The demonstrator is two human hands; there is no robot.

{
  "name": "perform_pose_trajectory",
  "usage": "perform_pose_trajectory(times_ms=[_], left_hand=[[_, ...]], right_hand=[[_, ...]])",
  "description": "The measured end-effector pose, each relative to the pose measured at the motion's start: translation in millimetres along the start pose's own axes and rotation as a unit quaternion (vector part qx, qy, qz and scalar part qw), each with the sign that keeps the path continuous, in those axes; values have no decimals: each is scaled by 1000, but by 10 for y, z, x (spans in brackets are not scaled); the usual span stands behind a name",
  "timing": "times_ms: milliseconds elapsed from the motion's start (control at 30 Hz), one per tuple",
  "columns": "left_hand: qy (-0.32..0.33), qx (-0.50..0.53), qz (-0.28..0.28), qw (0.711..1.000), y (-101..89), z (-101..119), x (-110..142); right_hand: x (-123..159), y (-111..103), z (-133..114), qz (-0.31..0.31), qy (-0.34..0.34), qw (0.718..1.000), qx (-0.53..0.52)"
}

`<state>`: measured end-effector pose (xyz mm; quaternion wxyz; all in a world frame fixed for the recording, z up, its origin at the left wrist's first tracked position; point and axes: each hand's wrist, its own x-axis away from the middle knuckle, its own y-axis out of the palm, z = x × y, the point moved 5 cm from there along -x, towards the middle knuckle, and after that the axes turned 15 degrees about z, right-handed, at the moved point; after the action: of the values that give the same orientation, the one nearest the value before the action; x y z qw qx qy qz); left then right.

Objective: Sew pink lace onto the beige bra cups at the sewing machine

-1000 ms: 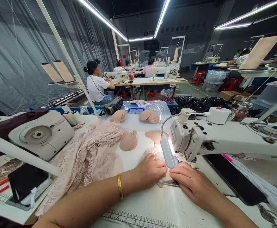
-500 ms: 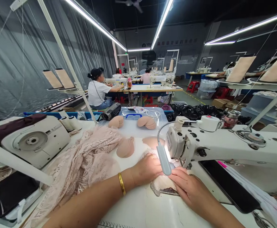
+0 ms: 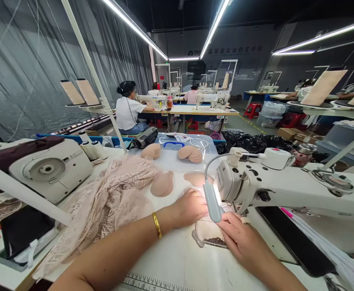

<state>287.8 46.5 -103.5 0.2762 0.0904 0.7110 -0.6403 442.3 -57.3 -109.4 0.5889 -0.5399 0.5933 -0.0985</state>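
My left hand (image 3: 190, 208) wears a gold bangle and is closed, its fingers bent over a pale pink lace piece (image 3: 192, 192) mostly hidden beneath it. To its right, my right hand (image 3: 242, 234) has its fingers drawn together, tips at the needle area of the white sewing machine (image 3: 224, 180). What those fingertips hold is hidden. A grey gooseneck lamp (image 3: 212, 202) lights the spot and covers part of both hands' fingertips. Just beyond my left hand lies a beige cup pad (image 3: 197, 178), with a stack of similar pads (image 3: 162, 184) farther left.
Pink lace fabric (image 3: 116, 198) is heaped left of my arm. More pad stacks (image 3: 190, 154) rest on a clear plastic lid (image 3: 167, 162). A black phone (image 3: 295, 238) lies right of my right hand. Thread cones (image 3: 324, 87) stand behind the machine. A co-worker (image 3: 130, 111) sits ahead.
The view has turned slightly left, so most surroundings appear farther right. Both hands stay close together by the needle area, with only small finger movement.
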Motion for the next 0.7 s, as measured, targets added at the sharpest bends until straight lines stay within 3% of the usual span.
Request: perform_pose_trajectory(times_ms=[167,300,400,433,500,533,567,600,633,667,700], left_hand=[[-23,-6,-9,1000,51,-53,11],[-48,5,-24,999,-20,-100,-27],[-60,30,-32,997,-232,-43,6],[-59,47,-32,997,-336,40,50],[-76,122,-13,990,-569,308,195],[-115,204,6,972,-679,471,295],[-177,305,33,935,-768,633,410],[-254,416,27,873,-788,803,543],[-344,522,3,781,-750,976,683],[-374,560,-25,739,-715,1158,786],[-423,606,-29,673,-664,1286,871]], right_hand=[[32,27,53,1,-2,1000,-7],[108,50,77,12,14,998,-57],[149,81,52,26,134,979,-149],[158,105,31,26,203,958,-199],[165,172,-76,16,333,890,-311],[156,196,-158,20,380,852,-359],[142,207,-248,34,412,820,-395],[130,208,-341,57,433,796,-419],[134,208,-432,82,449,778,-431],[159,208,-520,110,463,763,-437],[206,214,-608,137,472,750,-442]])
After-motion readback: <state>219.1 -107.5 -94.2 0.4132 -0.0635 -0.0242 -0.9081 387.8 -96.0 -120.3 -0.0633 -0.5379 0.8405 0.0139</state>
